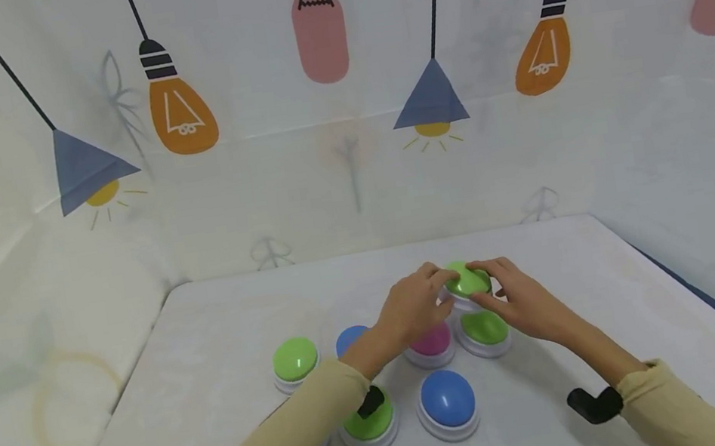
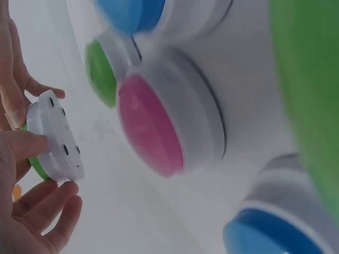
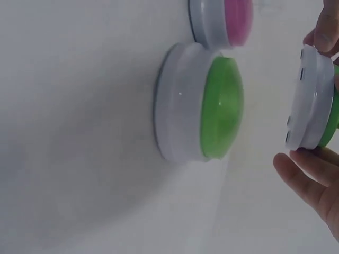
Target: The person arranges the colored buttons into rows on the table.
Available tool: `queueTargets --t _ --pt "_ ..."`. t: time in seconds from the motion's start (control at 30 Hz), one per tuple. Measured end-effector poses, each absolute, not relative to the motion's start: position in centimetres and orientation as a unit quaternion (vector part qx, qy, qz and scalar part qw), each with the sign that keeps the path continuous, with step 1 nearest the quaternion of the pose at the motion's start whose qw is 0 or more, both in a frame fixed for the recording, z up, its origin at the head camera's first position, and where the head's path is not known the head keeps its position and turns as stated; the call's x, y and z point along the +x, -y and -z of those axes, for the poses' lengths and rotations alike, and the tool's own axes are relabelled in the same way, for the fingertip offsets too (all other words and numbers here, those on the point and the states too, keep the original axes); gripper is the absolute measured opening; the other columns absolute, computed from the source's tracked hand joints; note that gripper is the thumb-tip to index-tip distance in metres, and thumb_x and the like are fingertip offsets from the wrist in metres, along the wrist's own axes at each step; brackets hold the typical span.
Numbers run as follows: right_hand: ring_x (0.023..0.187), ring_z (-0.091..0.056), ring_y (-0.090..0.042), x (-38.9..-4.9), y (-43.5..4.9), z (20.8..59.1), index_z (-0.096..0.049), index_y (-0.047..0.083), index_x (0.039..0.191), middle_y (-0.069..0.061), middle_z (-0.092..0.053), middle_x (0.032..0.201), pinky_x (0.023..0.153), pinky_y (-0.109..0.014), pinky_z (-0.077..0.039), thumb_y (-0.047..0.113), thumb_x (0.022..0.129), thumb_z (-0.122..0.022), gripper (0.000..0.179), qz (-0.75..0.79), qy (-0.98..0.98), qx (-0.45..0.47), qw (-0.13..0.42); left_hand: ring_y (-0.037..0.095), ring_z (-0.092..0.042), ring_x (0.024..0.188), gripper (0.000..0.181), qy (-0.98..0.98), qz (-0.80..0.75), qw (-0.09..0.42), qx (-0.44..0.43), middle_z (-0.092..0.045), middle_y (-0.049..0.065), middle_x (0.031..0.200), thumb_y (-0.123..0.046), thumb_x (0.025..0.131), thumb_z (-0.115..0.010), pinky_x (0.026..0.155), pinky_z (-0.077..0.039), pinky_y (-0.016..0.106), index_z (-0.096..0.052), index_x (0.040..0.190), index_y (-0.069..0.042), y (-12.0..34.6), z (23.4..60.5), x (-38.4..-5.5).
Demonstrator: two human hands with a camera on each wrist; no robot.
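Note:
Both hands hold a green dome push button (image 1: 468,280) with a white base, raised over the back right of the table. My left hand (image 1: 412,305) grips it from the left, fingers and thumb at the rim. From the right, my right hand (image 1: 528,303) grips the opposite rim. The left wrist view shows the button's white underside (image 2: 59,138) with small dark spots, tilted towards that camera. Just in front of the held button, another green button (image 1: 485,328) sits on the table, beside a pink button (image 1: 433,340).
A blue button (image 1: 448,398) and a green button (image 1: 371,425) stand nearer the front. Further left are a green button (image 1: 295,358) and a blue button (image 1: 350,337), the latter partly behind my left arm. A printed curtain (image 1: 350,171) hangs behind the white table (image 1: 230,393).

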State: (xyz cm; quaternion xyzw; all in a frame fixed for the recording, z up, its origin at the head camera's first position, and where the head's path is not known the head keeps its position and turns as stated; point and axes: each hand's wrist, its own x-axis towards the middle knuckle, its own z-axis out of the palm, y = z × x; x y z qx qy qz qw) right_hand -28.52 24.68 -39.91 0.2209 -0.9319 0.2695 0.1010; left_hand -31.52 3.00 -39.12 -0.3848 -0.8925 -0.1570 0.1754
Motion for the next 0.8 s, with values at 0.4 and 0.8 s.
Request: queueTargets --t 0.4,0.8 --pt "0.105 -0.059 -0.014 -22.0 -26.7 41.3 -0.052 0.013 0.136 -0.003 -0.054 0.125 0.079 -0.032 -0.058 0.021 0.093 -0.069 0.047 -0.238 0.931 0.222 0.168 0.003 -0.062 0.075 0.038 0.872 0.113 0.191 -0.436 -0.066 -0.002 0.115 -0.029 0.091 -0.069 0.069 -0.05 0.016 -0.065 0.128 -0.023 -4.1 40.2 -26.1" --pt "0.105 -0.056 0.001 -18.0 -27.6 43.9 -0.056 0.022 0.131 0.008 -0.055 0.123 0.077 -0.029 -0.058 0.025 0.09 -0.074 0.045 -0.251 0.939 0.188 0.142 -0.004 -0.049 0.065 0.044 0.872 0.109 0.121 -0.461 -0.062 -0.006 0.117 -0.032 0.09 -0.07 0.052 -0.032 0.006 -0.061 0.133 -0.024 -4.5 42.3 -22.6"
